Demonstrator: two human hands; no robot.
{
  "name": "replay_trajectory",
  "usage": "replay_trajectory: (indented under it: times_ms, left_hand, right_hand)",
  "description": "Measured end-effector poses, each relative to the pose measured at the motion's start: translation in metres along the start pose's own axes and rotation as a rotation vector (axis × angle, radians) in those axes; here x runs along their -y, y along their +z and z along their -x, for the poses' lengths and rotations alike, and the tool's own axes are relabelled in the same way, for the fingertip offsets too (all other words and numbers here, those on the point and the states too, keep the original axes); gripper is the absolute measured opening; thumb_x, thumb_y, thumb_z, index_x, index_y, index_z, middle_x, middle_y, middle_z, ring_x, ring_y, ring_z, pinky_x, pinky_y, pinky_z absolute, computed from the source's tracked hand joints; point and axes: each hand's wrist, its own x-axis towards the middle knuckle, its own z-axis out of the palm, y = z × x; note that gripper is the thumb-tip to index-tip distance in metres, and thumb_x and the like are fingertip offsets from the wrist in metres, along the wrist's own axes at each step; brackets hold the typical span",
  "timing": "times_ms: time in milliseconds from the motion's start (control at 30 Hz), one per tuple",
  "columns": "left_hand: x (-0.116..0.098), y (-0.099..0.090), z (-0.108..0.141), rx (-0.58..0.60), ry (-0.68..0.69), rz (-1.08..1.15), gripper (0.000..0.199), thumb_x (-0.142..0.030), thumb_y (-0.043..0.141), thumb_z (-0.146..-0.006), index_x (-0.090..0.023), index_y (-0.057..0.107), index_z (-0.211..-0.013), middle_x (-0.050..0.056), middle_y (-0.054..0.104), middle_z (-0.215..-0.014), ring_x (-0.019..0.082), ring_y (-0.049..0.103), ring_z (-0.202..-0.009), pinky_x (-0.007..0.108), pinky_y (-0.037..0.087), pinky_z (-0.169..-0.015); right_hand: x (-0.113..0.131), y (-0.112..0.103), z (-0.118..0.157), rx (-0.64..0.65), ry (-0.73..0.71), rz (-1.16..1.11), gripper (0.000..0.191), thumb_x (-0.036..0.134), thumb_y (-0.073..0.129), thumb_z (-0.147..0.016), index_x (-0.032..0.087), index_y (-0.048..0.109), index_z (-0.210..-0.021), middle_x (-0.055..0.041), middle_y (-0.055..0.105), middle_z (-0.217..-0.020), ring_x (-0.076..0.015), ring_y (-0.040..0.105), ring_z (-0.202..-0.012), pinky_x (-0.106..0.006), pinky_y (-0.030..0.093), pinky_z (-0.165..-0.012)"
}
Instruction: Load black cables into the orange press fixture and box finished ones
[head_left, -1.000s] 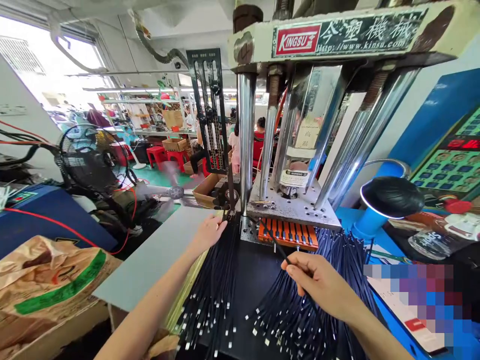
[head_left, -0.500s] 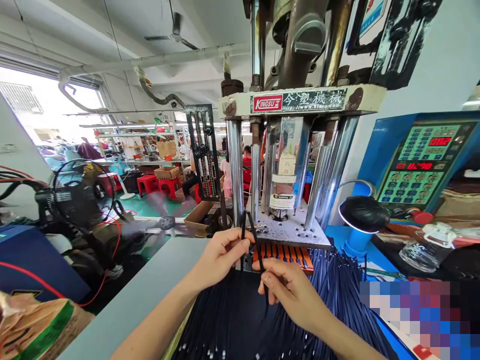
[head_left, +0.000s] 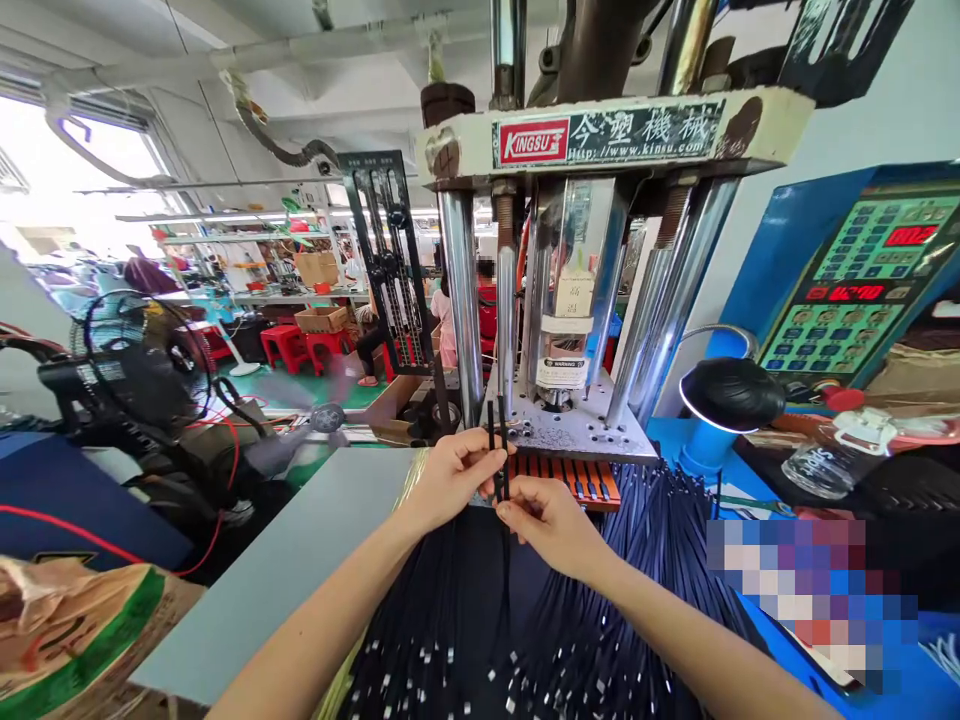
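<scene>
Two narrow, flat black cords (head_left: 503, 425) stand nearly upright, side by side, in front of the press. My left hand (head_left: 457, 475) pinches them between thumb and fingertips, just under their upper ends. Close below, my right hand (head_left: 553, 522) is closed on the cords, its thumb pressed against the fingers. A length hangs down beneath both hands. Behind them, an orange slotted mould (head_left: 606, 497) sits under the press plate (head_left: 577, 430), with dark strips lying in its slots; my hands hide its left part. Many loose dark cords (head_left: 675, 540) spread to the right and below.
The vertical press, with a clear cylinder guard (head_left: 574, 290), rises straight ahead. At right are a black-shaded lamp (head_left: 731, 393), a control panel (head_left: 847, 290) and a clear jar (head_left: 821, 462). A grey board (head_left: 300, 560) and fan (head_left: 142, 360) lie left. People sit beyond.
My right hand has moved up and left, closer to my left hand. The two cords, crossed at an angle before, now stand nearly parallel. The head view has shifted.
</scene>
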Motion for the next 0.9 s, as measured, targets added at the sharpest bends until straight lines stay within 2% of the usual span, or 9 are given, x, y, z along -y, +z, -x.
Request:
replay_trajectory:
  times_ms: [133,300,400,467,567,667,800,900]
  left_hand:
    - [0.017,-0.004,-0.002,-0.064,0.032,-0.018,0.029,-0.041,0.063,-0.084,-0.013,0.068,-0.089,-0.001,0.055,-0.063,0.007,0.051,-0.049,0.019,0.042,-0.049]
    - [0.044,-0.014,-0.004,-0.26,0.03,-0.024,0.027,-0.041,0.063,-0.082,-0.015,0.068,-0.086,-0.002,0.053,-0.062,0.007,0.05,-0.048,0.019,0.04,-0.047]
    - [0.074,-0.023,-0.003,-0.387,-0.049,0.008,0.029,-0.042,0.064,-0.077,-0.014,0.068,-0.085,-0.001,0.056,-0.064,0.007,0.049,-0.048,0.02,0.04,-0.046]
    - [0.099,-0.031,0.002,-0.48,-0.155,0.017,0.033,-0.044,0.065,-0.073,-0.014,0.068,-0.087,0.0,0.057,-0.066,0.008,0.049,-0.048,0.02,0.04,-0.046]
    - [0.137,-0.043,0.013,-0.575,-0.314,-0.016,0.037,-0.047,0.064,-0.068,-0.013,0.065,-0.082,0.0,0.055,-0.066,0.008,0.048,-0.049,0.021,0.039,-0.046]
    - [0.166,-0.059,0.022,-0.608,-0.42,-0.083,0.033,-0.046,0.061,-0.067,-0.014,0.059,-0.074,-0.001,0.053,-0.06,0.01,0.047,-0.048,0.022,0.039,-0.046]
    - [0.186,-0.08,0.029,-0.613,-0.558,-0.292,0.023,-0.037,0.056,-0.074,-0.016,0.056,-0.066,-0.001,0.051,-0.05,0.013,0.049,-0.048,0.026,0.039,-0.052]
    - [0.194,-0.088,0.031,-0.592,-0.603,-0.488,0.021,-0.032,0.056,-0.08,-0.015,0.059,-0.068,0.002,0.055,-0.056,0.017,0.053,-0.058,0.031,0.042,-0.065]
  right_hand:
    - [-0.021,0.007,-0.005,0.023,0.059,-0.024,0.019,0.025,0.056,-0.082,0.019,0.05,-0.065,0.0059,0.043,-0.058,-0.0093,0.04,-0.055,-0.023,0.029,-0.053]
    - [-0.043,0.015,-0.004,0.126,0.288,-0.068,0.019,0.023,0.056,-0.08,0.018,0.049,-0.064,0.0063,0.044,-0.056,-0.0091,0.04,-0.054,-0.023,0.029,-0.054]
    - [-0.055,0.015,0.0,0.224,0.375,0.004,0.011,0.016,0.056,-0.079,0.017,0.053,-0.069,0.0068,0.046,-0.058,-0.0089,0.04,-0.056,-0.022,0.028,-0.055]
    - [-0.063,0.013,0.004,0.306,0.41,0.161,0.01,0.01,0.056,-0.077,0.017,0.055,-0.07,0.0059,0.05,-0.061,-0.0093,0.044,-0.058,-0.022,0.029,-0.056]
    - [-0.073,0.007,0.013,0.421,0.377,0.523,0.014,0.01,0.055,-0.079,0.017,0.055,-0.067,0.0027,0.055,-0.065,-0.0114,0.05,-0.064,-0.023,0.031,-0.06]
    - [-0.077,0.0,0.023,0.514,0.316,0.793,0.012,0.015,0.056,-0.084,0.016,0.062,-0.073,-0.0031,0.062,-0.078,-0.0154,0.058,-0.075,-0.025,0.036,-0.068]
    - [-0.069,-0.013,0.034,0.71,0.241,0.894,0.012,0.023,0.061,-0.089,0.015,0.069,-0.086,-0.0076,0.066,-0.093,-0.0201,0.062,-0.089,-0.027,0.041,-0.078]
    - [-0.059,-0.021,0.037,0.83,0.198,0.938,0.018,0.025,0.056,-0.094,0.014,0.07,-0.091,-0.0086,0.066,-0.096,-0.0211,0.062,-0.091,-0.03,0.042,-0.082]
